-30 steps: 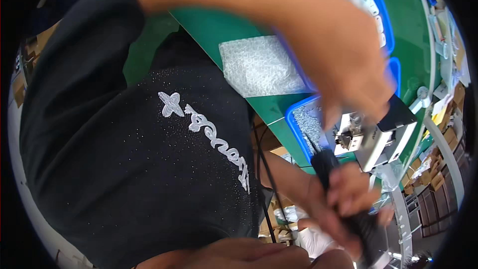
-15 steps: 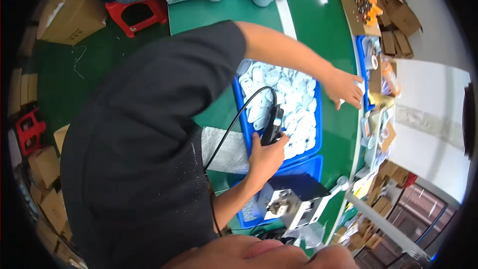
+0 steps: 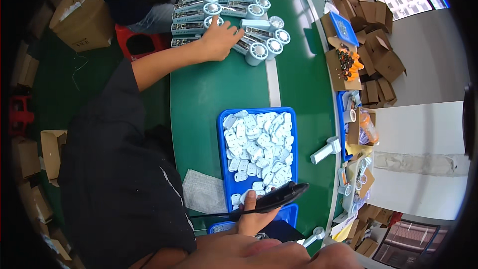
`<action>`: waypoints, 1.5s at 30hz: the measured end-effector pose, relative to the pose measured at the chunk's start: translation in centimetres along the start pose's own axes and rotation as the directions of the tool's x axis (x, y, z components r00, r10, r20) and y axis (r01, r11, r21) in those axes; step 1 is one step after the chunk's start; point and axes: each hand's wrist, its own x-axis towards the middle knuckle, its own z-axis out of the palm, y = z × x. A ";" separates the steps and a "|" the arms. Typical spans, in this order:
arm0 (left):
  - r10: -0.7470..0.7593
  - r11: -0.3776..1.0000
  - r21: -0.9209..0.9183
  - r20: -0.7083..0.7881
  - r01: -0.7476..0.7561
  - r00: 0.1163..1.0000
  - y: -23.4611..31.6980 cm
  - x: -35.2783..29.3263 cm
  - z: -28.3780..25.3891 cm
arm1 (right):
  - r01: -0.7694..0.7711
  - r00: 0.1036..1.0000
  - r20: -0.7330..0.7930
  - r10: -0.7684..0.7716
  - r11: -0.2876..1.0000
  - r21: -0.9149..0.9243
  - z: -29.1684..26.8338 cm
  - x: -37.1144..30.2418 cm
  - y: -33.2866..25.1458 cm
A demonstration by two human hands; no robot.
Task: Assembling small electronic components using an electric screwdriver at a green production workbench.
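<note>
My left hand (image 3: 219,42), fingers apart, reaches over the rows of light-blue handheld fans (image 3: 257,52) at the top. Its fingertips are at one fan's round head; I cannot tell whether they touch it. Several of these fans have handles with exposed circuitry. My right hand (image 3: 254,220) is wrapped round a black corded power screwdriver (image 3: 284,197) at the near end of a blue tray (image 3: 222,144). Small pale-blue plastic covers (image 3: 259,142) are heaped in that tray. One pale piece (image 3: 244,197) shows beside my right thumb; whether it is held is unclear.
Another fan (image 3: 326,150) lies alone right of the tray. Bubble wrap (image 3: 204,191) lies at the tray's left. A co-worker (image 3: 134,0) sits at the upper left, near a red stool (image 3: 132,42). Boxes and bins line the table's right edge, with an orange bottle (image 3: 368,128) among them.
My left hand has swung from the table's right side to the fans at the top. A fan now shows on the right, near where that hand was. The screwdriver has tipped toward level.
</note>
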 end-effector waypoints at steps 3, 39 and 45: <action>0.021 0.995 -0.092 -0.046 -0.025 0.999 -0.2 1.1 0.2 | 0.185 0.982 0.006 -0.186 0.976 0.115 1.6 0.5 0.4; 0.763 -0.385 -0.897 -0.442 -0.218 0.471 23.8 -23.7 -10.2 | 0.102 0.982 -0.183 -0.049 0.950 0.295 -4.5 -12.3 7.3; 0.846 -0.341 -0.925 -0.379 -0.165 0.374 23.6 -21.3 -9.4 | 0.044 0.937 -0.344 0.065 0.952 0.301 -3.0 -10.9 6.5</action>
